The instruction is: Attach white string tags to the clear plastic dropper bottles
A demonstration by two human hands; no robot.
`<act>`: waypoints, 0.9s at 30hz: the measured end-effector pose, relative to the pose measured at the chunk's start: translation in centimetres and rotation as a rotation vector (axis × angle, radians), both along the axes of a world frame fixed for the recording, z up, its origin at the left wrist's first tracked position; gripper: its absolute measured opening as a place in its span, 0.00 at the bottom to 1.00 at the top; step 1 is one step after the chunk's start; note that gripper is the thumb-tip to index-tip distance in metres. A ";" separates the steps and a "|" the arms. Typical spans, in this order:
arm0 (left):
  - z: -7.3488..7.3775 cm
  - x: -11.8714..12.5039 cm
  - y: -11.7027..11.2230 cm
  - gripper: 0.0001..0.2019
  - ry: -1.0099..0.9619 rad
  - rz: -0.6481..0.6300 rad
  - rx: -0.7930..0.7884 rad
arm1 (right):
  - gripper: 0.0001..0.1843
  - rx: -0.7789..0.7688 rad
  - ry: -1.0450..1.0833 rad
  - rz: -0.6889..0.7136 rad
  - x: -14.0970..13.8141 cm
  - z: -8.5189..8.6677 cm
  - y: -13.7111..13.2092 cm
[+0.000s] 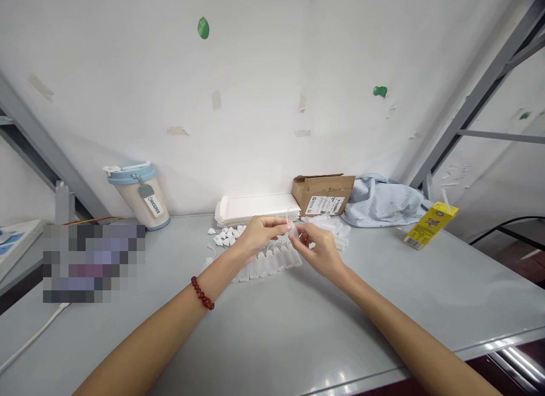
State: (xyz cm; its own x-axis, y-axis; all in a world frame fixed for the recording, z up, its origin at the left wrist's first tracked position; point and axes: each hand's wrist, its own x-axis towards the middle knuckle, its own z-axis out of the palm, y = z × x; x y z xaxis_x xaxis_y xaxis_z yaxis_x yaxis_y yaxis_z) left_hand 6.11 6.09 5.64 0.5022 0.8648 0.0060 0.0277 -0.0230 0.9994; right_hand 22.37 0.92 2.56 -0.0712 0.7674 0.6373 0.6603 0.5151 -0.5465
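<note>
My left hand (259,232) and my right hand (317,247) meet above the grey table (272,322), fingers pinched together on a small clear plastic bottle (293,231) held between them. Just below the hands lies a row of several similar small clear bottles (272,263). A heap of small white caps (225,237) sits to the left of my left hand. A red bead bracelet (202,293) circles my left wrist.
A stack of white trays (255,208) lies against the wall, beside an open cardboard box (323,192) and a light blue cloth (383,200). A lidded cup (140,194) stands at the left. A yellow drink carton (430,224) stands at the right. A white cable (29,339) runs along the left.
</note>
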 end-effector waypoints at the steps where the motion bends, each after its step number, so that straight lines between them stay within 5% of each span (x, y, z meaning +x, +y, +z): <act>1: 0.0 0.0 0.0 0.16 0.004 -0.002 0.004 | 0.06 -0.006 0.007 0.004 0.0 0.0 0.0; 12: 0.2 0.2 -0.5 0.13 0.041 -0.014 0.037 | 0.16 -0.069 0.090 -0.024 -0.1 0.0 0.1; 16: 0.1 0.6 -0.5 0.13 0.106 0.079 0.094 | 0.16 -0.010 0.075 -0.025 0.1 -0.1 0.1; 22: -0.6 1.0 -0.8 0.10 0.279 0.266 0.461 | 0.17 -0.205 0.191 -0.081 0.5 0.6 0.4; 27: -1.5 1.1 -1.3 0.18 0.379 0.112 0.992 | 0.17 -0.356 0.302 -0.069 0.8 1.3 0.6</act>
